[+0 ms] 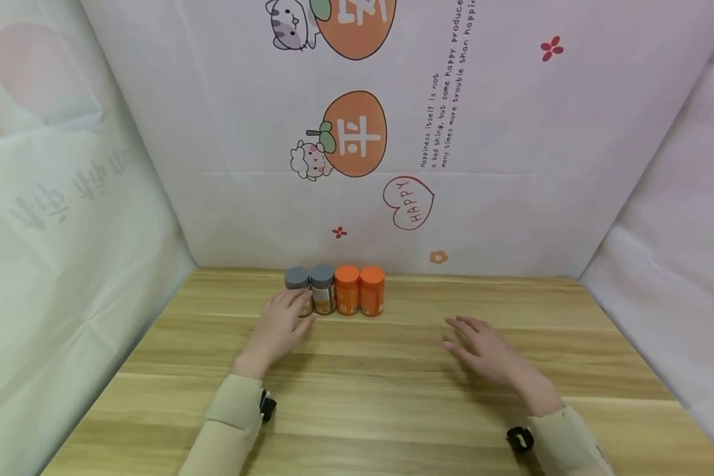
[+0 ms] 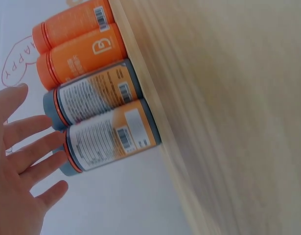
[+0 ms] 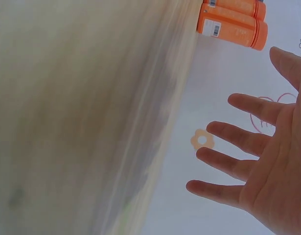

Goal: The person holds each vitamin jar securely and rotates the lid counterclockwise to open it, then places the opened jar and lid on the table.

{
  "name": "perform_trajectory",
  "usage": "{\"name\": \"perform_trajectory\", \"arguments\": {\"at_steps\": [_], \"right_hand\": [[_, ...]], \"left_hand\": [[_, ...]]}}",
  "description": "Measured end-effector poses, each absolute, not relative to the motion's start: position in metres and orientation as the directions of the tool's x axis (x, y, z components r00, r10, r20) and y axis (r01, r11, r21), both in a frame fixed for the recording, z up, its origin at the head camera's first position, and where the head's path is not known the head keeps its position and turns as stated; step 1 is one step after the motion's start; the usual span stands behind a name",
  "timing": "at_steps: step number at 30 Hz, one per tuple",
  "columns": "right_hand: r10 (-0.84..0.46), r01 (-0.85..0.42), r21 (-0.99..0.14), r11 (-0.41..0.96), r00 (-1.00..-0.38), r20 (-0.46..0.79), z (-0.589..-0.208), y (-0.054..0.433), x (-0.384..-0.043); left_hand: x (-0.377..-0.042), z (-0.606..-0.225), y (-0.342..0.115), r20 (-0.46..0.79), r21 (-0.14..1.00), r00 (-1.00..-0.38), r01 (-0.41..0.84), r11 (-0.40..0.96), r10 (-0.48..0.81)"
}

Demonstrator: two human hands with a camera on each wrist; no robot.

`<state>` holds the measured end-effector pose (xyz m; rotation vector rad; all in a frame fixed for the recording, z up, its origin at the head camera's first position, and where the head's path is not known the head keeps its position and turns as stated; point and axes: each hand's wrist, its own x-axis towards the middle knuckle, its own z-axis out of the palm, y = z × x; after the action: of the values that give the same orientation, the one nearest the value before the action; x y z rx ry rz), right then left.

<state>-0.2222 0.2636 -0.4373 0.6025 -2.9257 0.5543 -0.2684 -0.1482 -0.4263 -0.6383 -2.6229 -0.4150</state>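
Two bottles with grey lids and two orange bottles stand upright in a row at the back of the table. My left hand (image 1: 278, 330) reaches to the leftmost grey-lidded bottle (image 1: 297, 277), its fingers extended in front of it. The left wrist view shows relaxed, spread fingers near that bottle's lid; whether they touch it I cannot tell. Beside it come the other grey-lidded bottle (image 1: 323, 299), an orange bottle (image 1: 348, 291) and the rightmost orange bottle (image 1: 372, 291). Well to the right of the row, my right hand (image 1: 486, 350) hovers over the table with fingers spread, holding nothing.
A wood-grain table (image 1: 357, 396) spans the space below the hands. Behind the row rises a white printed cloth (image 1: 488, 218), with further white cloth walls at left (image 1: 95, 264) and right (image 1: 678, 264). Dark straps circle both sleeved wrists.
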Motion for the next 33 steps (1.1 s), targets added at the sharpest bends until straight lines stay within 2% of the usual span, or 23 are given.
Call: {"name": "perform_trajectory", "arguments": {"at_steps": [19, 26, 33], "right_hand": [[-0.328, -0.353, -0.319, 0.879, -0.936, 0.132, -0.436, 0.289, -0.222], [-0.315, -0.344, -0.318, 0.884, -0.939, 0.139, -0.434, 0.297, -0.220], [-0.300, -0.330, -0.328, 0.885, -0.944, 0.138, -0.434, 0.304, -0.219]], "left_hand": [[-0.274, -0.424, -0.173, 0.450, 0.220, -0.857, 0.377, 0.900, 0.249], [-0.283, -0.424, -0.179, 0.352, 0.276, -0.921, 0.273, 0.922, 0.167], [-0.290, -0.426, -0.182, 0.291, 0.314, -0.946, 0.237, 0.920, 0.144]]}}
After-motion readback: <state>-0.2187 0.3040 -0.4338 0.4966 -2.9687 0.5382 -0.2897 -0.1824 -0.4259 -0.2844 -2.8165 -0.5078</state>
